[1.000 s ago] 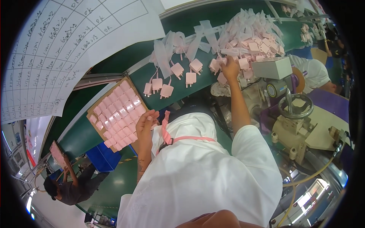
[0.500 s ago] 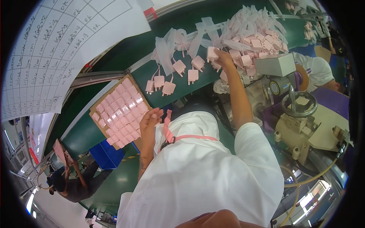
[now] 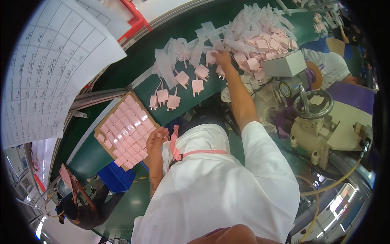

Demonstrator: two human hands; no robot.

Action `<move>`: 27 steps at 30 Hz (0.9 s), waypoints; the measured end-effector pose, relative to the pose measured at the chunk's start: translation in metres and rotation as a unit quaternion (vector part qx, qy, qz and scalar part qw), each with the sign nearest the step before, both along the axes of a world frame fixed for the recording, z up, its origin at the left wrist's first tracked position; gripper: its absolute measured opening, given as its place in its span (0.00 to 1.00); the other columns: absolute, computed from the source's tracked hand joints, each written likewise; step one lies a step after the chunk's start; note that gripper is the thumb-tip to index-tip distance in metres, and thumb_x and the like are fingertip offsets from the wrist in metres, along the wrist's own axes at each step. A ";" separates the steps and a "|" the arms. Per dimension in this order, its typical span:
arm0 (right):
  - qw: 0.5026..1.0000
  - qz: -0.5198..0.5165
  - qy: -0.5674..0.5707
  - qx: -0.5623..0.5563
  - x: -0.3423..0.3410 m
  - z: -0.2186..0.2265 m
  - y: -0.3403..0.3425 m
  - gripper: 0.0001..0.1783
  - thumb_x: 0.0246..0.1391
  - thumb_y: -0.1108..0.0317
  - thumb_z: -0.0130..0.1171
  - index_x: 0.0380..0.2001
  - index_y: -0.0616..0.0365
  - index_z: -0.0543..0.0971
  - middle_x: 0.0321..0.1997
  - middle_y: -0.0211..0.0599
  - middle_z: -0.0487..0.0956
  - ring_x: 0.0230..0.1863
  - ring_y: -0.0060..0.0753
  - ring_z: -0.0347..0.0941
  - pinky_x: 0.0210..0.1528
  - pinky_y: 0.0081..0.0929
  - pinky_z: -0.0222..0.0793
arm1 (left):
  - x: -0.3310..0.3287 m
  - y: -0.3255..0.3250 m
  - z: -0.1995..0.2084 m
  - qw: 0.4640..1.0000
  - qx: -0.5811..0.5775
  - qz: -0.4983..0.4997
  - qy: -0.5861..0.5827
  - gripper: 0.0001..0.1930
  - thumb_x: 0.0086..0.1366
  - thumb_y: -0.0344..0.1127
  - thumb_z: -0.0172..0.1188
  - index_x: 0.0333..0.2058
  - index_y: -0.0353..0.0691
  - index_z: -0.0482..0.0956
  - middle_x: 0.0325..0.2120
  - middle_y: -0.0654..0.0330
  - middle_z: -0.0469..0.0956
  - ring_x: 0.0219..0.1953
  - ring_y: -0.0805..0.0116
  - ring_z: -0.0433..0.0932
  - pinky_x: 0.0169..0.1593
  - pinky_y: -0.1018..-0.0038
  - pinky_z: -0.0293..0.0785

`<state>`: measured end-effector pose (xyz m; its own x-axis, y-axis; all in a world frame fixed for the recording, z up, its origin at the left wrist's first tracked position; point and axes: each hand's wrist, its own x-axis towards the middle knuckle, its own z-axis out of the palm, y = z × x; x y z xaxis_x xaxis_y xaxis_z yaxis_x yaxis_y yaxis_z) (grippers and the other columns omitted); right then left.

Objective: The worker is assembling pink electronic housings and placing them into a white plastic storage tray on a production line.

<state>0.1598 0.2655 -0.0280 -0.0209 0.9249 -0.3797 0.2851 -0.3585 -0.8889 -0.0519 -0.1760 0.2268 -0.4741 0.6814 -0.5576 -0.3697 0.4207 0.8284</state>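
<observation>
My right hand point(image 3: 222, 59) reaches over the green bench, its fingers closed on a pink plug charger point(image 3: 211, 58). To its left, several pink chargers with pale wrapped cables lie spread out, among them one charger point(image 3: 201, 72) close by and another charger point(image 3: 173, 102) nearer me. A large heap of pink chargers point(image 3: 264, 42) in whitish sleeves lies to the right of that hand. My left hand point(image 3: 157, 140) holds nothing visible; its fingers are loosely bent and apart, beside the right edge of a cardboard tray point(image 3: 145, 106) filled with rows of pink pieces point(image 3: 128, 126).
At the right stands a machine with a metal handwheel point(image 3: 313, 106) and a grey box point(image 3: 284, 64). A handwritten paper sheet point(image 3: 53, 73) hangs at upper left. A blue bin point(image 3: 116, 177) is below the bench; co-workers are at far left and far right.
The whole view has shifted a little. My right hand, with the charger, has moved slightly left and away relative to the spread chargers. My left hand stays beside the tray.
</observation>
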 end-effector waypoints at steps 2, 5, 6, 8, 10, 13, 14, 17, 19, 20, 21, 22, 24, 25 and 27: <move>0.990 0.023 -0.076 0.112 0.016 -0.026 0.001 0.31 0.46 0.57 0.72 0.49 0.68 0.79 0.38 0.45 0.84 0.38 0.47 0.81 0.44 0.40 0.77 | 0.000 0.004 -0.001 1.000 -0.002 -0.003 -0.007 0.19 0.73 0.42 0.54 0.54 0.33 0.76 0.49 0.51 0.81 0.51 0.63 0.81 0.52 0.71 0.76; 0.974 0.002 -0.136 0.182 0.000 -0.014 -0.020 0.25 0.48 0.60 0.70 0.46 0.67 0.80 0.41 0.49 0.83 0.42 0.50 0.80 0.49 0.41 0.74 | 0.002 0.005 0.001 1.000 -0.016 0.015 -0.013 0.17 0.74 0.38 0.54 0.53 0.32 0.78 0.48 0.52 0.82 0.50 0.65 0.81 0.52 0.73 0.76; 0.961 -0.006 -0.167 0.220 -0.001 -0.006 -0.027 0.22 0.49 0.62 0.69 0.44 0.67 0.81 0.42 0.52 0.83 0.45 0.51 0.79 0.52 0.41 0.73 | 0.003 0.004 0.001 1.000 -0.018 0.016 -0.014 0.17 0.74 0.38 0.54 0.53 0.32 0.78 0.48 0.52 0.82 0.50 0.65 0.81 0.52 0.73 0.76; 0.947 -0.029 -0.202 0.248 0.014 0.012 -0.042 0.23 0.49 0.63 0.67 0.46 0.66 0.80 0.45 0.51 0.82 0.48 0.54 0.77 0.55 0.44 0.70 | 0.003 0.007 0.001 1.000 -0.017 0.008 -0.012 0.17 0.74 0.38 0.53 0.53 0.32 0.78 0.48 0.52 0.82 0.50 0.65 0.81 0.52 0.73 0.76; 0.913 -0.064 -0.263 0.305 0.026 0.031 -0.055 0.24 0.48 0.64 0.65 0.50 0.63 0.79 0.52 0.50 0.79 0.55 0.59 0.72 0.62 0.49 0.65 | 0.001 0.008 0.000 1.000 -0.016 0.010 -0.010 0.17 0.74 0.38 0.53 0.53 0.32 0.78 0.48 0.52 0.82 0.50 0.65 0.81 0.52 0.73 0.76; 0.837 -0.148 -0.419 0.319 0.064 0.060 -0.061 0.26 0.49 0.63 0.64 0.51 0.62 0.77 0.60 0.55 0.72 0.62 0.62 0.65 0.64 0.53 0.61 | -0.001 0.005 0.000 1.000 -0.015 0.021 -0.012 0.17 0.74 0.38 0.54 0.53 0.32 0.78 0.48 0.52 0.82 0.50 0.65 0.81 0.52 0.74 0.75; 0.795 -0.178 -0.478 0.330 0.083 0.056 -0.058 0.27 0.49 0.62 0.64 0.52 0.62 0.76 0.62 0.56 0.70 0.62 0.63 0.64 0.63 0.54 0.61 | -0.002 0.004 -0.002 1.000 -0.015 0.019 -0.013 0.17 0.74 0.38 0.54 0.53 0.32 0.78 0.48 0.52 0.82 0.50 0.65 0.81 0.52 0.74 0.75; 0.790 -0.154 -0.518 0.288 0.128 0.044 -0.050 0.30 0.47 0.59 0.67 0.53 0.60 0.77 0.60 0.55 0.72 0.61 0.61 0.67 0.62 0.53 0.62 | -0.002 0.005 -0.007 1.000 -0.024 -0.010 0.002 0.20 0.74 0.42 0.53 0.55 0.33 0.76 0.49 0.52 0.82 0.51 0.64 0.81 0.52 0.71 0.75; 0.790 -0.139 -0.534 0.267 0.130 0.051 -0.051 0.31 0.46 0.58 0.68 0.53 0.59 0.77 0.59 0.55 0.73 0.60 0.61 0.68 0.62 0.53 0.62 | -0.002 0.005 -0.006 1.000 -0.022 -0.012 0.001 0.20 0.74 0.42 0.53 0.55 0.33 0.76 0.49 0.52 0.82 0.51 0.64 0.81 0.52 0.71 0.75; 0.804 -0.121 -0.522 0.256 0.132 0.055 -0.050 0.33 0.45 0.54 0.69 0.54 0.57 0.76 0.57 0.54 0.75 0.58 0.60 0.70 0.61 0.54 0.64 | -0.001 0.006 -0.007 1.000 -0.020 -0.014 0.000 0.20 0.74 0.42 0.53 0.55 0.33 0.76 0.49 0.52 0.82 0.51 0.64 0.81 0.52 0.71 0.75; 0.818 -0.103 -0.510 0.244 0.135 0.059 -0.050 0.36 0.44 0.50 0.70 0.55 0.56 0.76 0.56 0.53 0.77 0.56 0.59 0.72 0.59 0.54 0.66 | -0.001 0.007 -0.007 1.000 -0.019 -0.016 -0.002 0.19 0.74 0.42 0.53 0.55 0.33 0.77 0.49 0.52 0.82 0.51 0.65 0.81 0.52 0.72 0.75; 0.831 -0.084 -0.498 0.232 0.137 0.062 -0.049 0.39 0.43 0.47 0.71 0.57 0.54 0.76 0.54 0.52 0.79 0.55 0.58 0.75 0.58 0.55 0.68 | 0.000 0.007 -0.007 1.000 -0.020 -0.016 -0.001 0.19 0.74 0.42 0.53 0.55 0.33 0.77 0.49 0.52 0.82 0.51 0.65 0.81 0.52 0.72 0.75; 0.857 -0.083 -0.470 0.195 0.139 0.068 -0.049 0.39 0.42 0.47 0.71 0.57 0.53 0.76 0.54 0.50 0.79 0.55 0.57 0.75 0.57 0.54 0.68 | 0.000 0.009 -0.006 1.000 -0.019 -0.018 -0.002 0.19 0.74 0.42 0.53 0.55 0.33 0.77 0.49 0.52 0.82 0.51 0.65 0.81 0.52 0.72 0.75; 0.880 -0.082 -0.441 0.158 0.140 0.069 -0.048 0.39 0.42 0.47 0.71 0.57 0.52 0.76 0.54 0.49 0.79 0.55 0.57 0.75 0.57 0.54 0.69 | 0.000 0.009 -0.006 1.000 -0.019 -0.019 -0.002 0.19 0.74 0.42 0.53 0.55 0.33 0.77 0.49 0.52 0.82 0.51 0.65 0.81 0.52 0.72 0.75; 0.900 -0.079 -0.411 0.120 0.141 0.071 -0.050 0.39 0.42 0.48 0.71 0.57 0.51 0.76 0.54 0.47 0.80 0.55 0.56 0.75 0.56 0.53 0.69 | 0.000 0.006 -0.008 1.000 -0.021 -0.019 -0.002 0.19 0.74 0.41 0.53 0.55 0.33 0.77 0.49 0.52 0.82 0.51 0.66 0.81 0.52 0.72 0.75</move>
<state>0.3006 0.2159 0.0427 0.3144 0.9493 0.0031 0.8441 -0.2780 -0.4584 -0.0521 -0.1698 0.2191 -0.4463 0.6754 -0.5871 -0.3556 0.4682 0.8089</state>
